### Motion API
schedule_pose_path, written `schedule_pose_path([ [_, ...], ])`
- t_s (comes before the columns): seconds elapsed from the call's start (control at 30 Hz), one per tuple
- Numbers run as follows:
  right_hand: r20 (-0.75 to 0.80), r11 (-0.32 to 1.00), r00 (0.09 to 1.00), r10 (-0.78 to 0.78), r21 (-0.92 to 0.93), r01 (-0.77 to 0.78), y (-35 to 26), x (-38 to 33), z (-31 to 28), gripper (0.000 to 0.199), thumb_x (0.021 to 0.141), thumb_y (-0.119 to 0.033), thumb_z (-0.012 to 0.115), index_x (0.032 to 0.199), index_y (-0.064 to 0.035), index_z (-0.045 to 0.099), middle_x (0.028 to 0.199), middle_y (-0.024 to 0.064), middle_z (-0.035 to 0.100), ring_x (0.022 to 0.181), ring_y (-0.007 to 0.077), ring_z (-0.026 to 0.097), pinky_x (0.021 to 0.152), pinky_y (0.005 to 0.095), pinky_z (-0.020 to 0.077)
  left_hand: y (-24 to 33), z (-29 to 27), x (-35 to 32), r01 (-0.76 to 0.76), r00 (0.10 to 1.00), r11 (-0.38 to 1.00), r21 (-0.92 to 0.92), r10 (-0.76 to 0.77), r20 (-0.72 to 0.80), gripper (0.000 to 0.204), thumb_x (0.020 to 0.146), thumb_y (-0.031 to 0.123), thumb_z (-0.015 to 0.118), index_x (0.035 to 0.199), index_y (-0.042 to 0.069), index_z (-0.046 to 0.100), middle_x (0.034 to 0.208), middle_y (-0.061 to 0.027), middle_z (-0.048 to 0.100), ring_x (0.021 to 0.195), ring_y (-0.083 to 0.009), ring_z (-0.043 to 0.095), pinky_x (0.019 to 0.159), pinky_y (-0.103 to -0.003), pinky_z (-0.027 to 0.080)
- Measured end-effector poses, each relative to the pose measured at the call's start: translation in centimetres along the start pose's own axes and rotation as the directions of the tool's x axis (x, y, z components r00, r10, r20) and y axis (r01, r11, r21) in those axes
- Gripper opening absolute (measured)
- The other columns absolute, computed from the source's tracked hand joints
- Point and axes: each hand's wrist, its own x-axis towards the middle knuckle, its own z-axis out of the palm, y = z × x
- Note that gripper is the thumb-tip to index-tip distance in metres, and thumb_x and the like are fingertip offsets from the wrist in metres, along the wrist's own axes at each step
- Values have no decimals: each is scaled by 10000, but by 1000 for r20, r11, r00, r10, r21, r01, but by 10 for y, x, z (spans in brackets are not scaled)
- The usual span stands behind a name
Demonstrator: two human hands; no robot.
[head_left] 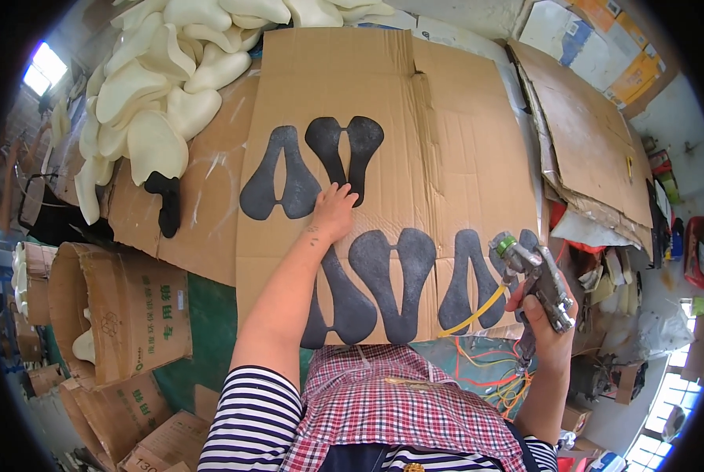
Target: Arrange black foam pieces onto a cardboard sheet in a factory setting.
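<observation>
My left hand (336, 212) reaches over the cardboard sheet (462, 157), its fingers closed at the narrow lower end of a black saddle-shaped pad (365, 141) with a long slot in it. That pad lies flat, and my fingers hide part of its tip. Just left of it lies a similar black pad (265, 179), turned the other way. In my right hand (547, 322) is a metal spray gun (537, 275), with a green ring at its front and a yellow hose beside it. Another pad (467, 267) lies close to the gun, partly covered by it.
Nearest me on the sheet are more black pads (413, 263). Cream foam shapes (155, 79) are heaped at the far left, with a small black piece (165, 203) below. Cardboard boxes (123, 311) stand at left, stacked cardboard (588, 126) at right. Tangled hoses (503, 383) hang below the front edge.
</observation>
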Motion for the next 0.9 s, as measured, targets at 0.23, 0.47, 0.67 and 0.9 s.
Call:
schedule_pose_path([
  [0.23, 63, 999, 997, -42, 36, 40, -7, -4, 9, 546, 860, -177, 665, 1313, 45, 458, 866, 68, 610, 757, 134, 591, 700, 272, 480, -6, 6, 0, -33, 999, 999, -4, 32, -41, 489, 823, 78, 527, 1311, 103, 509, 1460, -110, 384, 1368, -316, 320, 1111, -461, 257],
  [0.47, 136, 998, 991, 17, 52, -24, -6, -13, 4, 534, 854, -141, 665, 1312, 44, 462, 872, 78, 613, 778, 136, 601, 709, 275, 491, -3, 4, 1, -41, 998, 999, -6, 41, -54, 480, 819, 81, 531, 1299, 99, 523, 1455, -115, 387, 1369, -313, 318, 1107, -451, 262],
  [0.67, 103, 996, 995, -11, 85, 3, -3, 1, 18, 524, 849, -117, 650, 1311, 41, 462, 872, 83, 621, 771, 149, 609, 707, 274, 494, -2, -4, 1, -34, 997, 999, -20, 32, -73, 461, 814, 91, 539, 1275, 101, 552, 1449, -155, 383, 1359, -323, 324, 1106, -452, 260],
  [0.9, 149, 995, 984, 99, 3, -101, -9, -9, 17, 592, 814, -265, 692, 1276, 41, 485, 819, 95, 624, 711, 155, 608, 672, 288, 479, 3, -2, -7, -38, 999, 999, 19, 39, -28, 460, 826, 117, 538, 1286, 107, 550, 1455, -170, 380, 1364, -336, 317, 1107, -473, 251],
])
